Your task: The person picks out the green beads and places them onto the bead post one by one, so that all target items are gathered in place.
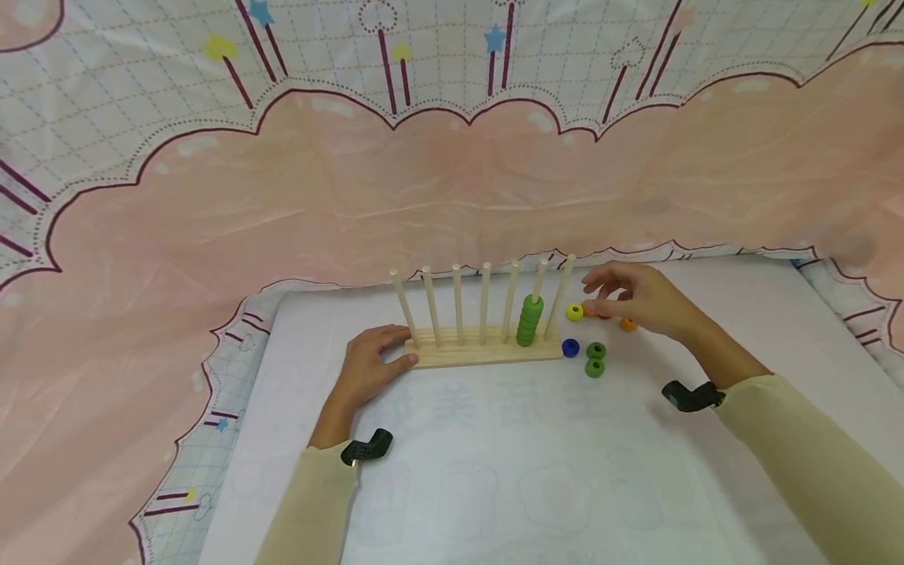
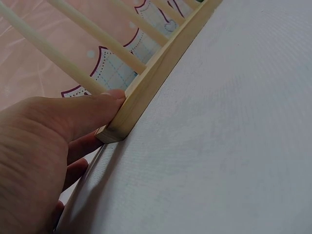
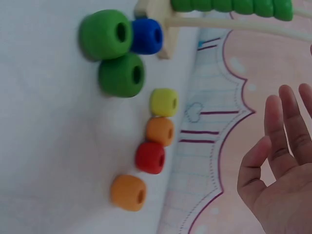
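A wooden peg stand (image 1: 487, 356) with several upright pegs stands on the white tabletop. My left hand (image 1: 370, 362) grips its left end; in the left wrist view the thumb (image 2: 109, 100) lies on the base (image 2: 146, 92) and the other fingers go behind the end. Green beads (image 1: 528, 320) are stacked on the second peg from the right. Above the loose beads hovers my right hand (image 1: 639, 300), its fingers relaxed and holding nothing. Below it lie a yellow bead (image 3: 164, 102), a red bead (image 3: 150, 157) and two orange beads (image 3: 128, 192).
Two loose green beads (image 1: 595, 359) and a blue bead (image 1: 570, 348) lie by the stand's right end. A pink cloth (image 1: 452, 188) with scalloped outlines hangs behind the table. Each wrist carries a small black device (image 1: 692, 396).
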The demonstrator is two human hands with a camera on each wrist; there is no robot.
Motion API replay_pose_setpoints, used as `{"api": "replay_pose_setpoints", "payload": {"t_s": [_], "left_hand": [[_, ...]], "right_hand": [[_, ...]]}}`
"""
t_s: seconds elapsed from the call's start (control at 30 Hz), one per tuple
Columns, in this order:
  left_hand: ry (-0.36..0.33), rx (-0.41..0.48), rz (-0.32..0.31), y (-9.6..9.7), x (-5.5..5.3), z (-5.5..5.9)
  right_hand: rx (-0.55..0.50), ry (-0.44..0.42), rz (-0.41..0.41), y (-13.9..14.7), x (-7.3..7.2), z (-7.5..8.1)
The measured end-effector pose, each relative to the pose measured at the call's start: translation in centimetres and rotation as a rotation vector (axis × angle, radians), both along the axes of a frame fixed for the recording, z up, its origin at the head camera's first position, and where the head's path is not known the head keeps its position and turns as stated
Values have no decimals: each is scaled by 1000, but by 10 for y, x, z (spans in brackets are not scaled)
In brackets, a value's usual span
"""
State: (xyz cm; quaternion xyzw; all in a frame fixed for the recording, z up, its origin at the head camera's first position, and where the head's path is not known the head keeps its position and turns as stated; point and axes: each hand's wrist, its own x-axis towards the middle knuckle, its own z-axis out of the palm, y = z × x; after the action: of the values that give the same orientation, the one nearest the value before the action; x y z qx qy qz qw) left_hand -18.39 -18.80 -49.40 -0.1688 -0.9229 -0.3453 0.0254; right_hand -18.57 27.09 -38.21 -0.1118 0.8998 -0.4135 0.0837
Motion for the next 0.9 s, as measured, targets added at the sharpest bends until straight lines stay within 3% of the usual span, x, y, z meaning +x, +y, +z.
{"api": "replay_pose_setpoints", "payload": {"t_s": [0.57, 0.7, 0.9], "left_hand": [[12, 2, 4, 1, 0, 1], [-6, 3, 9, 0, 0, 1], [27, 15, -2, 1, -1, -1]], "right_hand": [[74, -138, 76, 27, 8, -51], [104, -157, 91, 29, 11, -59], [162, -176, 119, 30, 16, -64]]}}
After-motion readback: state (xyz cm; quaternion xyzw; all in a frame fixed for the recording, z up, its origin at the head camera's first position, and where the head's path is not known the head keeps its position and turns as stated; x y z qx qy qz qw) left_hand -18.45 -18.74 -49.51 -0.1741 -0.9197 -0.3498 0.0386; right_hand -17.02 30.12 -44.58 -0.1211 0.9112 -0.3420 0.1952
